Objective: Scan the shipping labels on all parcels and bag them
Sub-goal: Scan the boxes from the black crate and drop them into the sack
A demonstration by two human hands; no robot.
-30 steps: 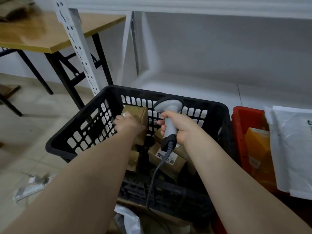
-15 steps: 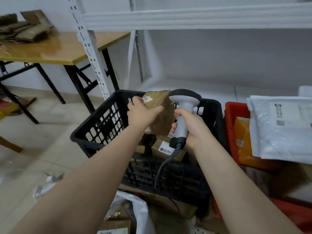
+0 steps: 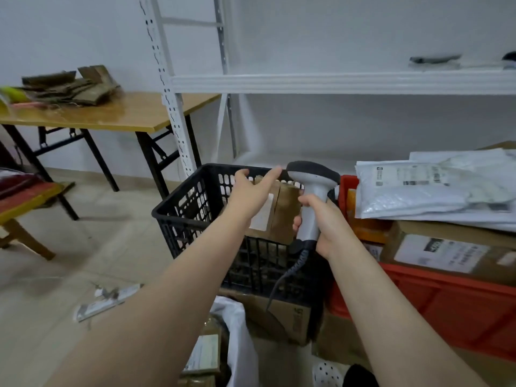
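My left hand (image 3: 251, 196) holds a brown cardboard parcel (image 3: 283, 216) up over the black plastic crate (image 3: 181, 210). A white label on the parcel faces me, partly behind my wrist. My right hand (image 3: 325, 222) grips the handle of a grey barcode scanner (image 3: 311, 177). Its dark head sits right beside the parcel's upper right corner, and its coiled cable hangs down in front of the crate. More brown parcels lie inside the crate, mostly hidden. A white bag (image 3: 241, 331) stands open at the bottom, with a labelled parcel (image 3: 205, 351) in it.
A red crate (image 3: 418, 300) at the right holds a large labelled carton (image 3: 446, 247) and white poly mailers (image 3: 418, 188). The black crate sits on a cardboard box (image 3: 282, 314). A white shelf rack (image 3: 170, 101) rises behind, a wooden table (image 3: 117, 113) stands at left, and a power strip (image 3: 106, 300) lies on the floor.
My left hand has lifted the brown parcel out of the crate and turned it so the label faces me. The scanner has risen beside it, and my view has tilted upward.
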